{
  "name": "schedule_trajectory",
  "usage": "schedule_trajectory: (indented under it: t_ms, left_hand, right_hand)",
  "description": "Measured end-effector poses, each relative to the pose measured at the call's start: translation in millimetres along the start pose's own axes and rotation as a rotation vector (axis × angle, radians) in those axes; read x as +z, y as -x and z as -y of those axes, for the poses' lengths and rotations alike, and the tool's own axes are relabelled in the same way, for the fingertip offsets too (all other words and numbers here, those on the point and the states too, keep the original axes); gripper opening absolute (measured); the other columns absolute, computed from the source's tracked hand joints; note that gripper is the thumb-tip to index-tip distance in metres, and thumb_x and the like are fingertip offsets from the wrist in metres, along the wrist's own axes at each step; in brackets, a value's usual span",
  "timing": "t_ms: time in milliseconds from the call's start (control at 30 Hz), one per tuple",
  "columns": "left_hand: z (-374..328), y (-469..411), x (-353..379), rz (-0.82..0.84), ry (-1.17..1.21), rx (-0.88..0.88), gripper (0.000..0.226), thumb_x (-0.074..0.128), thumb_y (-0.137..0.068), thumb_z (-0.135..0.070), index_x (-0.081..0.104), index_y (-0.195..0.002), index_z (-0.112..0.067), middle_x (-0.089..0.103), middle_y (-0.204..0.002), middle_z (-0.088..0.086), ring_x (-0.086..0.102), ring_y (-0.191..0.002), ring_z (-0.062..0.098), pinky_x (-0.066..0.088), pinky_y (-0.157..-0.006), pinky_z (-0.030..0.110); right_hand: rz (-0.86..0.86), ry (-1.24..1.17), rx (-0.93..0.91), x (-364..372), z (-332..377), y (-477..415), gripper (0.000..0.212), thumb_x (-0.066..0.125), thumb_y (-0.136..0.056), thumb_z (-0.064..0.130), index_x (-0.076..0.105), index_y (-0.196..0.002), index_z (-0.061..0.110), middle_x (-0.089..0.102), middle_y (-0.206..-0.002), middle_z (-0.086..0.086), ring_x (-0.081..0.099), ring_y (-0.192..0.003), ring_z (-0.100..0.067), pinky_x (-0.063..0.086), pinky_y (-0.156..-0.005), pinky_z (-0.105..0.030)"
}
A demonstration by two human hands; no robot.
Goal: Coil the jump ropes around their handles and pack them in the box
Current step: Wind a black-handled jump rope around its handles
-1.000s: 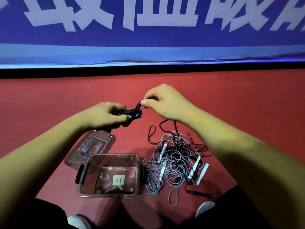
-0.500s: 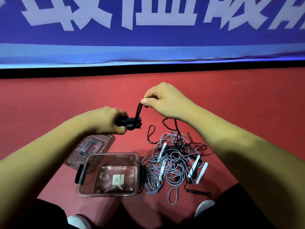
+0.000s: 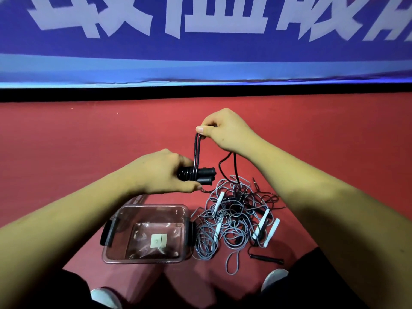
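The black handles sit side by side at frame centre, long axis level, ends pointing right, with the left hand clenched round them. The rope rises doubled to the right hand above, which pinches it. The box lies lower centre, with a tangled pile on its right.
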State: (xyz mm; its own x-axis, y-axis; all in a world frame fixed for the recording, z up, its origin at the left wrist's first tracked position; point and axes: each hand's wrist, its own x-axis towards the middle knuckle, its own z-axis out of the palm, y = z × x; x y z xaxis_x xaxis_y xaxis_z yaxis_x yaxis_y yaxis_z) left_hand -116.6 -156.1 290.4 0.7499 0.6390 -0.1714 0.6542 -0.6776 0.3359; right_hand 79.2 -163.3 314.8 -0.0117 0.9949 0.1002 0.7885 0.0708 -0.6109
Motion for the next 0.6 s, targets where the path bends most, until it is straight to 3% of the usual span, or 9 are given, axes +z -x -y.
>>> schedule_trajectory:
  t_ms: [167, 267, 367, 400, 433, 500, 600]
  left_hand:
    - [-2.2, 5.4, 2.3, -0.091, 0.093, 0.115, 0.034, 0.067, -0.081, -0.055, 0.056, -0.091, -0.025, 0.057, -0.058, -0.003, 0.048, -0.050, 0.010, 0.036, -0.048, 0.029]
    - [-4.0, 10.0, 1.9, -0.115, 0.234, 0.142, 0.055, 0.070, -0.082, -0.053, 0.040, -0.121, -0.030, 0.064, -0.066, -0.001, 0.049, -0.051, 0.013, 0.041, -0.051, 0.030]
    - [-3.2, 13.8, -3.1, -0.144, 0.301, 0.203, 0.068, 0.069, -0.087, -0.045, 0.030, -0.142, -0.048, 0.061, -0.063, 0.000, 0.045, -0.048, 0.011, 0.036, -0.050, 0.024]
    - [-0.8, 14.6, -5.6, -0.163, 0.310, 0.213, 0.062, 0.069, -0.088, -0.043, 0.036, -0.140, -0.052, 0.061, -0.063, 0.001, 0.046, -0.048, 0.011, 0.036, -0.051, 0.023]
    - [0.6, 14.2, -7.8, -0.178, 0.340, 0.215, 0.051, 0.069, -0.089, -0.041, 0.045, -0.134, -0.051, 0.062, -0.065, 0.000, 0.049, -0.050, 0.011, 0.038, -0.051, 0.022]
    - [3.5, 14.5, -13.9, -0.196, 0.463, 0.185, 0.027, 0.070, -0.090, -0.036, 0.061, -0.114, -0.038, 0.065, -0.070, 0.001, 0.060, -0.056, 0.020, 0.048, -0.053, 0.026]
    - [9.4, 12.4, -22.7, -0.280, 0.593, 0.094, 0.015, 0.071, -0.089, -0.030, 0.060, -0.099, -0.025, 0.068, -0.076, 0.013, 0.065, -0.063, 0.034, 0.054, -0.054, 0.037]
  right_hand:
    - [0.154, -0.212, 0.134, 5.8, -22.6, -1.0, 0.024, 0.066, -0.092, 0.030, 0.071, -0.077, 0.011, 0.047, -0.052, 0.003, 0.036, -0.046, -0.013, 0.028, -0.047, -0.023]
    - [0.275, -0.311, 0.169, 15.8, -32.3, 5.9, 0.021, 0.067, -0.090, 0.031, 0.069, -0.075, 0.017, 0.048, -0.056, -0.002, 0.038, -0.049, -0.017, 0.030, -0.048, -0.025]
    - [0.304, -0.318, 0.162, 25.6, -32.9, 10.7, 0.008, 0.068, -0.077, 0.034, 0.066, -0.073, 0.027, 0.057, -0.069, -0.007, 0.044, -0.060, -0.020, 0.032, -0.054, -0.030]
    - [0.317, -0.330, 0.179, 27.6, -32.5, 11.3, 0.005, 0.063, -0.078, 0.027, 0.066, -0.075, 0.027, 0.059, -0.071, -0.007, 0.045, -0.061, -0.020, 0.034, -0.054, -0.029]
    - [0.339, -0.347, 0.195, 29.7, -34.5, 12.0, 0.014, 0.057, -0.084, 0.016, 0.065, -0.077, 0.025, 0.060, -0.068, -0.006, 0.047, -0.058, -0.019, 0.034, -0.053, -0.028]
    - [0.398, -0.380, 0.203, 35.9, -35.2, 13.4, 0.026, 0.053, -0.091, 0.004, 0.065, -0.077, 0.021, 0.057, -0.058, -0.002, 0.044, -0.049, -0.017, 0.035, -0.050, -0.026]
    - [0.419, -0.439, 0.187, 47.7, -27.7, 17.1, 0.026, 0.055, -0.099, 0.026, 0.066, -0.076, 0.019, 0.048, -0.056, 0.001, 0.039, -0.047, -0.016, 0.032, -0.047, -0.024]
